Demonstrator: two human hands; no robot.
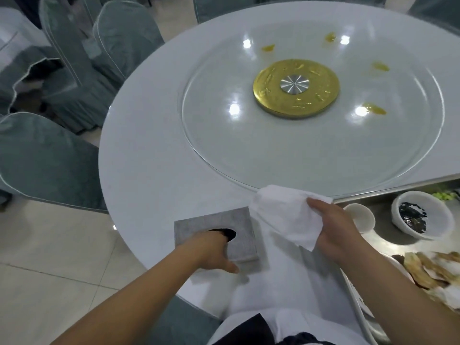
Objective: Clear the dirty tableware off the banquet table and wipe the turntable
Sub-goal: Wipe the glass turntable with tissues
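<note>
The round white banquet table [149, 150] carries a glass turntable [224, 145] with a gold hub [296, 88] and several yellow sauce smears [374, 109]. A grey tissue box [246, 235] lies on the table's near edge. My left hand [211, 252] rests on the box, fingers reaching into its dark slot and thumb at the front edge. My right hand [341, 232] holds a white tissue [283, 215] just above the table, to the right of the box.
A steel cart [378, 235] at the right holds a white bowl with dark leftovers [420, 217], a small white cup [361, 217] and a tray of food scraps [430, 270]. Grey-green covered chairs [49, 165] stand at the left on a tiled floor.
</note>
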